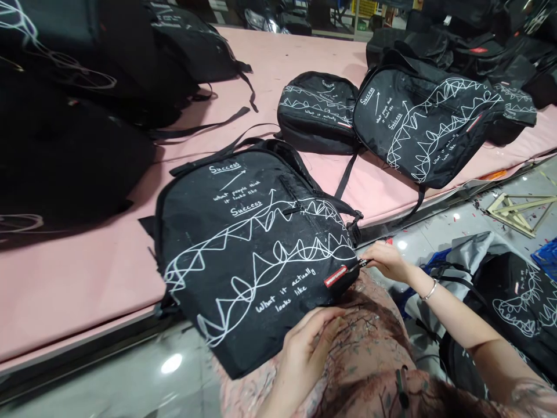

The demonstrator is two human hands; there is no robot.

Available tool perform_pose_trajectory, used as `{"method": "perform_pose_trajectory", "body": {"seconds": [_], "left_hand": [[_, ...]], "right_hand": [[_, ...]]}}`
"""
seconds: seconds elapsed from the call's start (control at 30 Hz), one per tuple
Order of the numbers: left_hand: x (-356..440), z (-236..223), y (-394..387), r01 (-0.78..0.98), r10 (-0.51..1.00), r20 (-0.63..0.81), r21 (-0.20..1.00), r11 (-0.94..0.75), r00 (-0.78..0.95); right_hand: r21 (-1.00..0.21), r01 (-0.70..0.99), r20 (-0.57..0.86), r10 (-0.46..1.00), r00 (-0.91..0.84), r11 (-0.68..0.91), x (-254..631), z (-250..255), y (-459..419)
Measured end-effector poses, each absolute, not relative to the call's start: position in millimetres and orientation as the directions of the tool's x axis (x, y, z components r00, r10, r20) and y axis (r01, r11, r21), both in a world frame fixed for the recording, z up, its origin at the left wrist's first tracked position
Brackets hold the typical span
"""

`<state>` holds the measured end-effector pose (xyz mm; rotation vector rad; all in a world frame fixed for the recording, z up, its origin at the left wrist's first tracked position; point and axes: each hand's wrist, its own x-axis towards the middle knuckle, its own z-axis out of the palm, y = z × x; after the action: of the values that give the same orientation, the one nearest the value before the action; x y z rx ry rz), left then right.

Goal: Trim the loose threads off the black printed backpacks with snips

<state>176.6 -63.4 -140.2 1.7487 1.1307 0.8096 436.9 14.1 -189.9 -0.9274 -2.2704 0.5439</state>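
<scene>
A black backpack (252,249) with white scribble print and the word "Success" lies half on the pink table (78,284) and half on my lap. My left hand (304,345) grips its lower edge near the words "looks like", fingers curled over the fabric. My right hand (385,261) pinches a small dark zipper pull at the bag's right side, beside a red label (335,277). A bracelet sits on that wrist.
Two more printed backpacks (422,125) (319,110) lie further back on the table. Piles of black bags fill the left (65,116) and the far right. A bag (517,302) rests on the floor at right, near wooden strips (517,212) and a blue crate (548,255).
</scene>
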Motion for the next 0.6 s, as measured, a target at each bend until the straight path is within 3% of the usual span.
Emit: {"method": "perform_pose_trajectory", "body": {"seconds": [0.6], "left_hand": [[180, -140, -65, 0.336, 0.927, 0.101, 0.913, -0.230, 0.360]], "right_hand": [[-0.386, 0.531, 0.299, 0.646, -0.702, 0.755, 413, -164, 19]]}}
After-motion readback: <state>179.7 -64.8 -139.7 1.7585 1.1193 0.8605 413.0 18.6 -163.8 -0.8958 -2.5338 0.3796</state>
